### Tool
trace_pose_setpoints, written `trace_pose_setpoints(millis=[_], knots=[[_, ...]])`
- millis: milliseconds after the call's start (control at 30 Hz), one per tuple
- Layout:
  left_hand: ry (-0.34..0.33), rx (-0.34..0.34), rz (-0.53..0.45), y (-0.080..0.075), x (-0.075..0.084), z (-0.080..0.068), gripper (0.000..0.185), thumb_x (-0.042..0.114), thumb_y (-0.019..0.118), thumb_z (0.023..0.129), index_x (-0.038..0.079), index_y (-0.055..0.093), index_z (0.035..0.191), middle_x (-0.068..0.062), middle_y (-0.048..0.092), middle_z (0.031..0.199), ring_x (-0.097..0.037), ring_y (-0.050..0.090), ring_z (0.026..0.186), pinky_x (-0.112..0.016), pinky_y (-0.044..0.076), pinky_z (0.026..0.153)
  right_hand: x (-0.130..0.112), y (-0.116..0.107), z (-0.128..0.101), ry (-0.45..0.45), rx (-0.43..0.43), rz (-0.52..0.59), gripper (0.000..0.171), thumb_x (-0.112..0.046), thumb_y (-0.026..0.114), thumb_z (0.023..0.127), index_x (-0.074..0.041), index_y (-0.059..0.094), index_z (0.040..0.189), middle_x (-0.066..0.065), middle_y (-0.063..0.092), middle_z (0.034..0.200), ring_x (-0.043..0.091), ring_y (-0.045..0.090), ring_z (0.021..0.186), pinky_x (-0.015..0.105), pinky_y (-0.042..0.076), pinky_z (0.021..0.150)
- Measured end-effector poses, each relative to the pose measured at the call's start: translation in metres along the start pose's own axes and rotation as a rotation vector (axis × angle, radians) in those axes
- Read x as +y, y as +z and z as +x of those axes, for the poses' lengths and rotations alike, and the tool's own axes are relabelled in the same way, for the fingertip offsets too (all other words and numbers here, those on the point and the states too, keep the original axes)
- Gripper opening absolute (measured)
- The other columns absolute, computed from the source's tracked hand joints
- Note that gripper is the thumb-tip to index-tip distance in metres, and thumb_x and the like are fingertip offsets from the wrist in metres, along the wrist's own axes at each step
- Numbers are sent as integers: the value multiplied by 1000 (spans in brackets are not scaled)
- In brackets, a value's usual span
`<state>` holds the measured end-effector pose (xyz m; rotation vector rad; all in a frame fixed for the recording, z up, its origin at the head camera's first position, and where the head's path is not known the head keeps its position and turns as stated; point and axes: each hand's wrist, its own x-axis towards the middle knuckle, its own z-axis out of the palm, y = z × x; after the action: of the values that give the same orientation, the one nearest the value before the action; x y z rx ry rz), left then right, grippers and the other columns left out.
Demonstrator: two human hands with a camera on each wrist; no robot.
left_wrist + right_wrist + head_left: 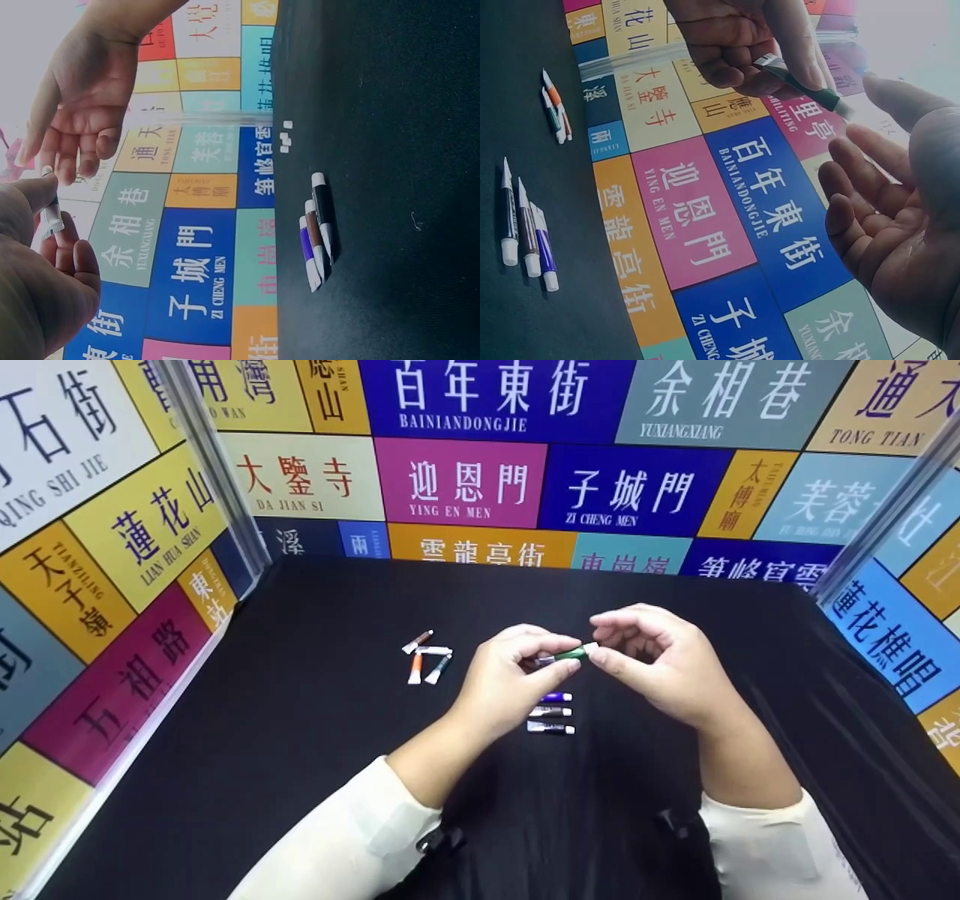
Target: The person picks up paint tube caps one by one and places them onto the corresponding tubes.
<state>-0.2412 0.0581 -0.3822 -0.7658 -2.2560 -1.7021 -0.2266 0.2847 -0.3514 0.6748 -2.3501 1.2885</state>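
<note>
Head view: left hand (517, 667) pinches a green paint tube (568, 655), held above the middle of the black worktop (300, 750); right hand (660, 660), fingers curled, thumb and forefinger closed on the tube's white cap end. Three tubes (551, 712) lie side by side beneath the hands; four more tubes (426, 657) lie toward the far left.

Left wrist view: thumb and fingers clamp the tube's flat end (51, 217); right hand loosely spread beyond.

Right wrist view: left hand holds the green tube (802, 84); right hand's fingers apart, just short of the cap.
</note>
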Motion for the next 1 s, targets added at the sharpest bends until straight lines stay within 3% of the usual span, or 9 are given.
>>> trace_pose_setpoints(millis=[200, 367, 1000], knots=[[0, 5, -7, 1, -3, 0, 21, 20, 87, 91, 19, 86, 112, 4, 78, 107, -6, 68, 88, -21, 61, 82, 2, -1, 1, -120, -15, 3, 29, 1, 86, 86, -16, 84, 109, 3, 76, 104, 11, 65, 81, 17, 52, 68], [7, 13, -9, 1, -4, 0, 20, 21, 87, 92, 20, 86, 112, 5, 77, 107, -5, 69, 87, -22, 61, 82, 3, -1, 1, -138, -25, -40, 24, -2, 85, 89, -17, 84, 108, -1, 77, 103, 8, 63, 81, 17, 50, 68], [18, 19, 3, 0, -1, -1, 19, 23, 86, 93, 20, 86, 112, 5, 78, 105, -4, 68, 85, -22, 60, 79, -2, 6, 1, 11, -38, -150, 4, -22, 78, 99, -24, 82, 100, -12, 73, 92, 10, 57, 74, 19, 46, 65]])
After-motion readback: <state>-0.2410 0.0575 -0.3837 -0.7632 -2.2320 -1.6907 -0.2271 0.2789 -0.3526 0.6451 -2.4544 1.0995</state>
